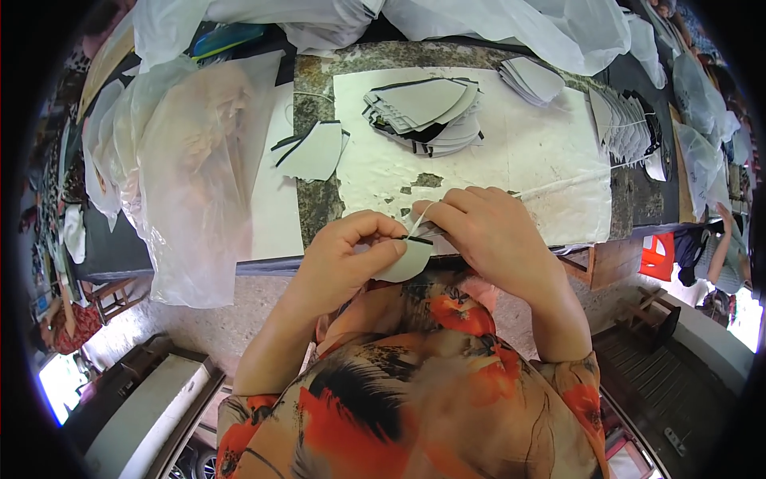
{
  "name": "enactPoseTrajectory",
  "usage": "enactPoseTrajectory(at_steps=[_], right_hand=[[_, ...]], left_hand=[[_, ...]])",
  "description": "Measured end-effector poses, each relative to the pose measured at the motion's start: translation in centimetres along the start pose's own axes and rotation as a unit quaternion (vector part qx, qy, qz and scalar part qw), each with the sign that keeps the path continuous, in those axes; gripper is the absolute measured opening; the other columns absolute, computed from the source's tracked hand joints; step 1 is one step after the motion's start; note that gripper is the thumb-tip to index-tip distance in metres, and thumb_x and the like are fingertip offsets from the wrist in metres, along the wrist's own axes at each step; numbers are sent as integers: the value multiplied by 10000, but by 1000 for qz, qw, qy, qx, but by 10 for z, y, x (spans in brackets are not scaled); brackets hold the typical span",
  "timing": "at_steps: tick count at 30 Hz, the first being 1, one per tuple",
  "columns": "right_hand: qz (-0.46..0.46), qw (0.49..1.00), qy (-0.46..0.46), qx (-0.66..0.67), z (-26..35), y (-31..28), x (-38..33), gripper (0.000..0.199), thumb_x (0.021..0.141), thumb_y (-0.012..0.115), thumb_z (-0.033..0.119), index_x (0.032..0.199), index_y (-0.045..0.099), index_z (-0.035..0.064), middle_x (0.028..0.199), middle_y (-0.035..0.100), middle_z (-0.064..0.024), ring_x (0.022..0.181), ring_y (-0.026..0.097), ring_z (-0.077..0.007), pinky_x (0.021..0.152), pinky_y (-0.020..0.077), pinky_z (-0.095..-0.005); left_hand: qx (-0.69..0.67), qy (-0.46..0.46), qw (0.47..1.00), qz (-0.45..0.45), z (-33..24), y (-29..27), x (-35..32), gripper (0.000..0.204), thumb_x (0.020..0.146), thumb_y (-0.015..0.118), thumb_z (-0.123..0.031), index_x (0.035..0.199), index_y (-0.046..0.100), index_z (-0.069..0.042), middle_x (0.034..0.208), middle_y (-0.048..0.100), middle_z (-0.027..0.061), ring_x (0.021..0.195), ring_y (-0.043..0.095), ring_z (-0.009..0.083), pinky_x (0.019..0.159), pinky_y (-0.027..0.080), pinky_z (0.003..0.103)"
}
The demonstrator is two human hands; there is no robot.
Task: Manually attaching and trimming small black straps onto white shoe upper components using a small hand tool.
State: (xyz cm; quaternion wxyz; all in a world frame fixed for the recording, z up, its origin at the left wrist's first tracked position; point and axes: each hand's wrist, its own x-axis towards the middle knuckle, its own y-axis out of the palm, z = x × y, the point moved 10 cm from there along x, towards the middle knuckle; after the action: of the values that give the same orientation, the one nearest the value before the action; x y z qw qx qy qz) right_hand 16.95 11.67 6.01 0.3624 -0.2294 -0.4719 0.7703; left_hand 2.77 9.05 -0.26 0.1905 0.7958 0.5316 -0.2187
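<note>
Near the table's front edge, my left hand [347, 255] pinches a pale grey, rounded cut piece [408, 262] with a black strip along its upper edge. Close beside it, the bent fingers of my right hand [487, 235] are closed on a thin white strip [416, 219], which loops up from the piece's black edge. My right fingertips are partly hidden. Beyond my hands, a stack of similar grey pieces with black edges [423, 108] lies on a worn white sheet [535, 152]. A smaller group of pieces [313, 152] rests at the sheet's left edge.
At the back right lies another fanned stack [531, 81]; a tied bundle of pieces [622, 128] is at the far right. A clear plastic bag [195, 176] with pinkish contents hangs over the left front edge. White bags [511, 32] line the back. A wooden stool [650, 315] stands lower right.
</note>
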Motion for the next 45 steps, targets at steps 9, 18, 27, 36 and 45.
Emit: enactPoseTrajectory(at_steps=[9,18,27,36,45], right_hand=[[-13,1000,-6,12,-6,-3,-1,371,854,608,133,1219,676,128,874,626,-57,851,651,-288,750,509,-411],[-22,999,-48,9,-13,-5,-4,239,824,613,118,1055,601,58,874,607,-71,872,643,-265,740,524,-394],[-14,998,-58,-26,-21,-4,-5,245,833,611,114,1074,624,67,866,623,-71,824,643,-278,716,514,-400],[17,998,-17,58,-30,6,-6,353,838,651,169,1163,613,38,875,655,-121,859,657,-338,745,521,-444],[168,954,-17,246,-36,18,-15,695,918,526,188,1570,364,10,1160,621,-192,1103,580,-359,987,468,-422]], left_hand=[[-70,-9,997,-17,7,16,10,160,948,716,-115,1061,711,-1,908,672,-30,811,574,39,727,481,216],[-90,-15,996,1,3,31,19,168,959,701,-122,1069,706,6,901,663,-39,794,548,26,709,463,210],[-113,21,993,4,3,38,25,170,978,703,-97,1115,704,5,923,667,-40,789,542,26,701,451,201],[-39,53,998,-7,-3,35,26,187,962,713,-101,1113,702,10,967,647,1,834,562,66,749,470,238],[-18,29,999,-17,-4,31,25,165,948,720,-107,1073,721,1,968,621,16,843,577,91,768,476,252]])
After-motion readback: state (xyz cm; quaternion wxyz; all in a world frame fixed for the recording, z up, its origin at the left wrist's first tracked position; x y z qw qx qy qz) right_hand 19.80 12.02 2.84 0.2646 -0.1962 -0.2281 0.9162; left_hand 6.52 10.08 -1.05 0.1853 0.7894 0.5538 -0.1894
